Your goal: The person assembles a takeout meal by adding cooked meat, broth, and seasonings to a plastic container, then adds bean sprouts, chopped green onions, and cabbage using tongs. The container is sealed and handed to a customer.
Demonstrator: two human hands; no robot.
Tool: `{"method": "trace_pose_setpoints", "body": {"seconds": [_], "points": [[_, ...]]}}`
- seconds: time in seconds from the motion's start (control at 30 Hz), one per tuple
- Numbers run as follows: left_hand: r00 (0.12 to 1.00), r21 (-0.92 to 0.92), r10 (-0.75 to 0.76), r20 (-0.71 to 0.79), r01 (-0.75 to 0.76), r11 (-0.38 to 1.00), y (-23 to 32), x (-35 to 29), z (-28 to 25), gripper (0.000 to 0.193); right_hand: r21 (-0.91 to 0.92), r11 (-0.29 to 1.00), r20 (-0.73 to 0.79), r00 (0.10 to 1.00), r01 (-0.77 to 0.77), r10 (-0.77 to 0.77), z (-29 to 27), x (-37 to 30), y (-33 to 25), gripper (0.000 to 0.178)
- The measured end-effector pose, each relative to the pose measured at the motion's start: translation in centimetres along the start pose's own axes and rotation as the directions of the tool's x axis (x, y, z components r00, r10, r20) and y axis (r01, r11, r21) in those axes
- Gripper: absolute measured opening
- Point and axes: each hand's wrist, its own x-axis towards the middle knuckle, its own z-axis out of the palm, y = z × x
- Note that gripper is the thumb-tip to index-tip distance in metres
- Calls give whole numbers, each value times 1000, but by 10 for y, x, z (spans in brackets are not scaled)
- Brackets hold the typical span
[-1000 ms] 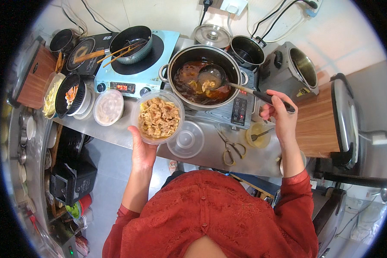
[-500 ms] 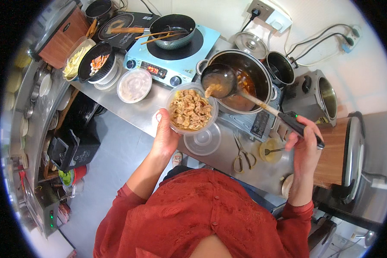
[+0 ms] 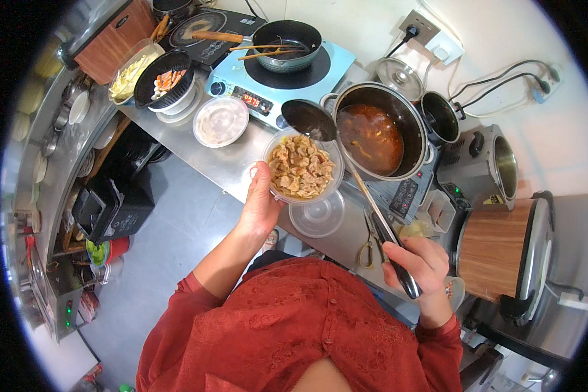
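The left hand [image 3: 260,208] holds a bowl of food [image 3: 302,168] above the worktop [image 3: 232,166], just left of the stockpot of broth [image 3: 376,130]. The ladle [image 3: 310,119], gripped by the right hand [image 3: 419,261], tips over the bowl's far rim. A lid [image 3: 317,217] lies on the worktop below the bowl, scissors [image 3: 368,245] to its right. A covered container [image 3: 220,121] sits left, before the induction hob [image 3: 277,77] carrying a pan [image 3: 289,44].

Tipping a ladle over a bowl of food

We are holding the clear bowl [image 3: 302,168] in our left hand [image 3: 260,208] while our right hand [image 3: 417,264] is gripping the ladle [image 3: 309,119], tilted over the bowl's rim beside the broth pot [image 3: 375,129].
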Motion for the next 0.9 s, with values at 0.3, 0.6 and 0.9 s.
{"method": "trace_pose_setpoints", "body": {"seconds": [0.3,0.6,0.9], "points": [[999,10,48,20,-48,999,-4,3,-6,89,180,953,12,969,-244,246,-5,-5,-7,28],[1000,-76,9,23,-7,997,1,3,-5,87,72,888,-125,880,-453,459,-13,-21,82,28],[1000,-34,15,-9,-16,999,4,0,0,94,-22,949,36,948,-315,316,-2,-30,92,28]]}}
